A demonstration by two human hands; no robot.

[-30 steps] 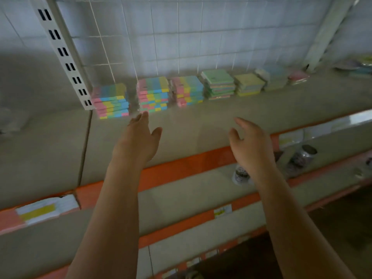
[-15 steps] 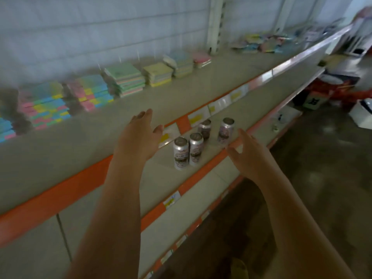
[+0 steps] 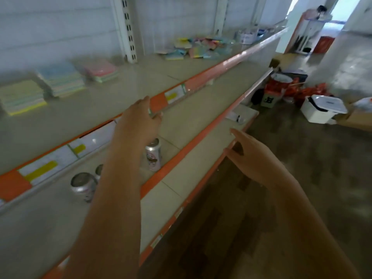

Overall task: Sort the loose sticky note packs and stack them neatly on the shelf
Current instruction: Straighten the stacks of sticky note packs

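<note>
A loose heap of pastel sticky note packs (image 3: 196,48) lies far along the top shelf (image 3: 124,91), past a white upright. Three neat stacks stand at the left of that shelf: a yellow-topped stack (image 3: 21,96), a blue-topped stack (image 3: 61,79) and a pink-topped stack (image 3: 100,70). My left hand (image 3: 135,122) hovers open over the shelf's orange front edge, holding nothing. My right hand (image 3: 252,158) is open too, lower and to the right, beside the edge of a lower shelf. Both hands are well short of the loose heap.
Drink cans (image 3: 154,156) (image 3: 83,186) stand on the second shelf under my left arm. On the floor at right are a white lidded bin (image 3: 322,109), red packaging (image 3: 281,85) and a cardboard box (image 3: 354,119). A white slotted upright (image 3: 128,29) divides the shelf back.
The view has swung right along the shelving: the neat stacks slid to the left and the loose heap came into sight. Both hands stayed open and empty, travelling right with the view.
</note>
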